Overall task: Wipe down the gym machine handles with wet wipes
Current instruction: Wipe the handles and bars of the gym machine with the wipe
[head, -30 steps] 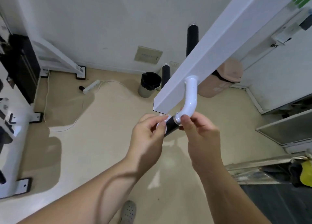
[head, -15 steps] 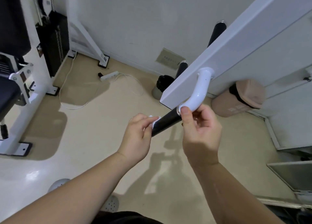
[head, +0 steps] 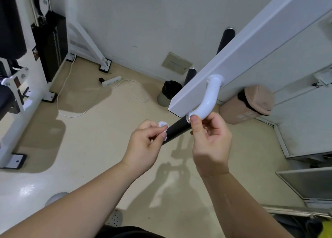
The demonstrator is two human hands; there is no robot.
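Over beige floor point(head: 100, 148), black handle point(head: 177, 131) slants down-left, left-hand fingers point(head: 164, 135) pinching wipe point(head: 162, 124).

No legible text on anything

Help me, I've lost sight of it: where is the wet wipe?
In the head view, centre frame, the wet wipe is bunched in the left hand, against the black grip's lower end.

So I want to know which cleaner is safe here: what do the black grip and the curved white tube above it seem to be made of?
The black grip looks like matte rubber or foam: dull, no glare. The curved white tube looks like glossy painted metal, with bright highlights along its bend and a metallic collar where they meet. Both are judged by look only.
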